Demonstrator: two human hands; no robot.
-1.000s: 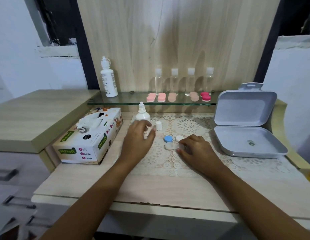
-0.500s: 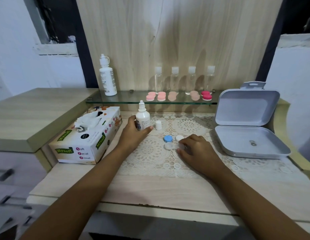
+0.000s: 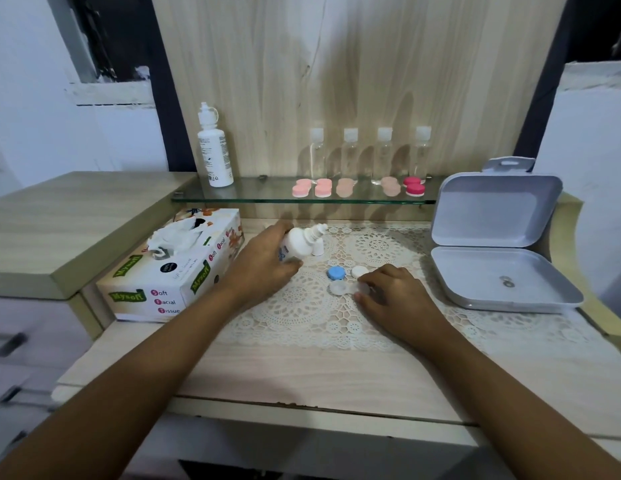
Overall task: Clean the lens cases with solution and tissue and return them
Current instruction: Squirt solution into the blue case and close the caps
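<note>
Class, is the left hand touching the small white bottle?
Touching. The head view shows the left hand with its fingers curled round the tilted small white bottle.

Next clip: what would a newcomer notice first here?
At the centre, the left hand grips a small white dropper bottle, tilted with its nozzle to the right, while the right hand holds an open clear lens case on the lace mat. A blue cap and white cap lie just behind it.

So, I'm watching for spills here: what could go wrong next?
The uncapped solution bottle, tilted in the left hand, is not yet over the lens case; a squeeze now would likely wet the lace mat. The loose blue cap and white cap lie beside the right hand and could get knocked.
</note>
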